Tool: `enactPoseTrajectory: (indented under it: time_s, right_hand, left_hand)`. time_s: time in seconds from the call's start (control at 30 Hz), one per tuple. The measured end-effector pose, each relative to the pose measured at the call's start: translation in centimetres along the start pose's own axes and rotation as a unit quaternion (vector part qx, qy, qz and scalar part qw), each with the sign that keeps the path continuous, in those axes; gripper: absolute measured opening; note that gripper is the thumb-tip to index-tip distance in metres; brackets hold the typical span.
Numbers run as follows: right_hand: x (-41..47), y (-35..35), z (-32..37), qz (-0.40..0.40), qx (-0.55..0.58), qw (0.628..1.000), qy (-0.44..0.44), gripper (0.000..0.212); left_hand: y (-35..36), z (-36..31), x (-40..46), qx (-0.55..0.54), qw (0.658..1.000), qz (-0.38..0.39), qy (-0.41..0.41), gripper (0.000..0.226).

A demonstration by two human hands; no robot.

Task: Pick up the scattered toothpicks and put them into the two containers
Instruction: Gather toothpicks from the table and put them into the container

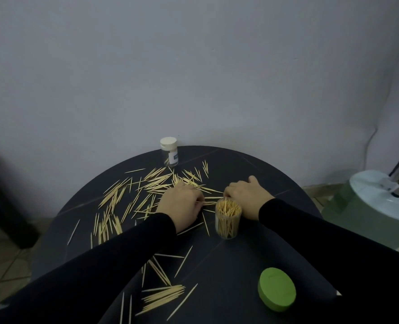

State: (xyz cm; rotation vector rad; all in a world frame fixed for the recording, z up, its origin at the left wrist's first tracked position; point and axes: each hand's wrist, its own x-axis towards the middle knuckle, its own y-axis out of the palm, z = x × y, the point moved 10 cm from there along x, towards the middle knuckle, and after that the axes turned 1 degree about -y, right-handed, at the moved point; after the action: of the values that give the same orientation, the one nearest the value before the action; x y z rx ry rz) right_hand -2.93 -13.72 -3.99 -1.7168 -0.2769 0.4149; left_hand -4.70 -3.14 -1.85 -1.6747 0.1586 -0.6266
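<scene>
Head view: scattered toothpicks (133,199) cover the black table (275,169). The left hand (181,202) pinches several beside the open container (228,218); the right hand's (247,197) grip cannot be told. Next, probably lifting them into it.

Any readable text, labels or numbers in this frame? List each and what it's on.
No legible text anywhere.
Label on the capped container: a white sticker with a small dark patch, too small and blurred to read.
Open container of toothpicks: no visible print.
Green lid: plain, no markings.
</scene>
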Motion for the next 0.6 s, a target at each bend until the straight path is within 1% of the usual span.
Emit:
enactPoseTrajectory:
  time_s: [0.1, 0.2, 0.33, 0.43, 0.5, 0.6]
  right_hand:
    - [-0.3, -0.1, -0.4, -0.007, 0.01, 1.0, 0.009, 0.024]
    - [-0.7, -0.7, -0.9, -0.029, 0.067, 0.997, 0.027, 0.017]
    - [-1.9, -2.1, -2.0, -0.091, 0.151, 0.982, 0.062, 0.013]
    - [-3.1, -3.2, -2.7, -0.144, 0.188, 0.969, 0.069, 0.012]
    - [-3.8, -4.0, -3.1, -0.185, 0.227, 0.953, 0.076, 0.011]
    - [-4.7, -4.7, -3.7, -0.22, 0.345, 0.909, 0.08, 0.007]
  left_hand:
    - [-0.5, -0.1, -0.1, -0.005, 1.0, -0.018, -0.012, 0.021]
    - [-1.1, -0.1, -0.1, -0.035, 0.998, -0.03, -0.034, 0.019]
    - [-1.8, 0.4, -0.2, -0.115, 0.988, -0.048, -0.087, 0.014]
    - [-2.2, 0.8, -0.3, -0.177, 0.975, -0.051, -0.122, 0.008]
    - [-2.6, 1.0, -0.5, -0.217, 0.964, -0.06, -0.144, 0.007]
    - [-3.5, 1.1, -0.7, -0.308, 0.933, -0.09, -0.162, 0.004]
